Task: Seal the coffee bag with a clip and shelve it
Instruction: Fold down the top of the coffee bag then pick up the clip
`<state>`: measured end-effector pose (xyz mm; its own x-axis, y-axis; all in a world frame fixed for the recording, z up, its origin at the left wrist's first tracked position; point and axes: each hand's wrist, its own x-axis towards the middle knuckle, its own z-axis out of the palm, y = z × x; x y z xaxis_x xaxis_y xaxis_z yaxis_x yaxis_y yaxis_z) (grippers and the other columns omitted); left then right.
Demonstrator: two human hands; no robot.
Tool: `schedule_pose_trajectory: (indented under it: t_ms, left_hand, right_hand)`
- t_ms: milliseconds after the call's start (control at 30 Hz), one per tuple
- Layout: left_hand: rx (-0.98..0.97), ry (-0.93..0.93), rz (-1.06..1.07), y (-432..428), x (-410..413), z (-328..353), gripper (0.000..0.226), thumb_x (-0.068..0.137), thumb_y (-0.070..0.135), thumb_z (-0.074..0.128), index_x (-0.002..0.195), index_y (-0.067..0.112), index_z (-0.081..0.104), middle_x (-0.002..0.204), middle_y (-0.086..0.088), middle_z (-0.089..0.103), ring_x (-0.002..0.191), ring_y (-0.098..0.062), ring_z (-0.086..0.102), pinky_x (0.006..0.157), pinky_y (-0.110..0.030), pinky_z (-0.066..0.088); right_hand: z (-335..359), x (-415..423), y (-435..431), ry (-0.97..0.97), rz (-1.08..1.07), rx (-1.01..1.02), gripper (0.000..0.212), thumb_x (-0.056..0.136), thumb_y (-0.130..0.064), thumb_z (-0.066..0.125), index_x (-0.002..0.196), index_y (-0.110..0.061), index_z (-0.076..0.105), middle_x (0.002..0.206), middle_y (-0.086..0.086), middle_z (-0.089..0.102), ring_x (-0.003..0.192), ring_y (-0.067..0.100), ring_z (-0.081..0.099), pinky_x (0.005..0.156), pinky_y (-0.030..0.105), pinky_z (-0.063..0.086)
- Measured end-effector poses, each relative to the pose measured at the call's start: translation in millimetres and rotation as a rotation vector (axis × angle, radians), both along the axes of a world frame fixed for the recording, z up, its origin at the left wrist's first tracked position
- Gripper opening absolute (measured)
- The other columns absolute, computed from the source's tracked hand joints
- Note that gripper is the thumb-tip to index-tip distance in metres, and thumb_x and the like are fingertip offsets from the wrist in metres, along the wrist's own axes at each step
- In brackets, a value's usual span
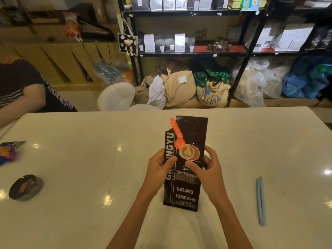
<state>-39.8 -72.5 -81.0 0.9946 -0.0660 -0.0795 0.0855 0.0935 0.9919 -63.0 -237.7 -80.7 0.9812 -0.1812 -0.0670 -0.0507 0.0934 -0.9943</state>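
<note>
A tall black coffee bag (186, 191) with white lettering and an orange label stands upright on the white table (71, 159), in the middle. My left hand (159, 169) grips its left side at mid height, thumb across the front. My right hand (206, 169) holds the right side, thumb on the front too. The bag's top is flat and unfolded. A long pale blue clip (260, 201) lies on the table to the right, apart from both hands. Black shelves (188, 54) with other bags stand behind the table.
A dark ashtray (25, 187) sits at the left, with a colourful wrapper (9, 151) beyond it. A person in a dark shirt (23, 87) sits at the far left. White chairs (116, 97) and sacks (212, 88) stand between table and shelves.
</note>
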Motion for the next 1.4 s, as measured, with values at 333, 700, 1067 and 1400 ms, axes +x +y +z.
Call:
schedule_pose_trajectory:
  t_ms: [333,700,1067,1400]
  left_hand:
    - [0.136,-0.235,0.050,3,4,18,0.030,0.098,0.009,0.056,0.116,0.032,0.063,0.105,0.002,0.076,0.101,-0.014,0.072,0.081,-0.026,0.058]
    - [0.449,-0.583,0.097,7,-7,-12,0.053,0.093,-0.005,0.052,0.134,0.026,0.039,0.138,0.040,0.036,0.119,0.007,0.052,0.096,-0.017,0.050]
    - [0.537,-0.624,-0.001,13,-2,-18,0.048,0.102,0.018,0.047,0.145,0.037,0.037,0.133,0.032,0.044,0.125,0.001,0.049,0.097,-0.006,0.042]
    - [0.543,-0.632,0.141,11,-6,-24,0.056,0.092,-0.005,0.054,0.141,0.021,0.047,0.135,0.037,0.046,0.126,0.011,0.047,0.099,-0.003,0.038]
  right_hand:
    - [2,4,-5,-0.314,-0.044,-0.174,0.069,0.095,-0.019,0.061,0.143,-0.057,0.029,0.117,-0.022,0.069,0.106,0.002,0.067,0.077,0.016,0.057]
    - [-19,2,-15,-0.499,-0.052,-0.661,0.046,0.094,-0.005,0.053,0.137,-0.021,0.049,0.114,-0.002,0.062,0.110,-0.011,0.053,0.089,0.004,0.045]
    - [-20,7,-20,-0.458,-0.128,-0.655,0.041,0.091,-0.007,0.058,0.129,-0.024,0.058,0.113,-0.014,0.061,0.107,-0.016,0.054,0.087,0.000,0.043]
    - [-19,5,-20,-0.533,-0.099,-0.645,0.041,0.091,-0.008,0.065,0.129,-0.023,0.060,0.113,-0.018,0.065,0.106,-0.015,0.057,0.088,0.005,0.046]
